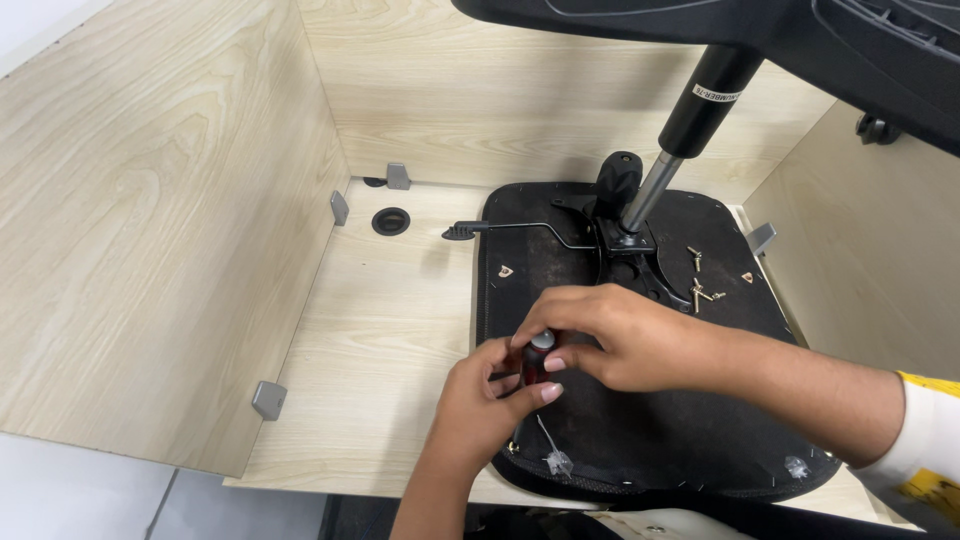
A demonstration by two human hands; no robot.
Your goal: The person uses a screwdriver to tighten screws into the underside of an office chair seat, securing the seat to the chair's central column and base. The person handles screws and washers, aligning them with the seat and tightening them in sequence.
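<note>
Your left hand (pixel 480 400) curls its fingers around a dark red-handled screwdriver (pixel 533 368) standing near upright on the seat underside (pixel 640 430), long axis pointing down into the black fabric. Just right of it, your right hand (pixel 615 335) pinches the tool's grey cap from above, both hands touching it equally. Further right, about 4 brass screws (pixel 700 290) lie loose beside the smooth metal gas cylinder (pixel 655 185).

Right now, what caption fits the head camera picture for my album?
Left hand and right hand grip a red-handled screwdriver on an upturned black chair seat, loose brass screws nearby.
</note>
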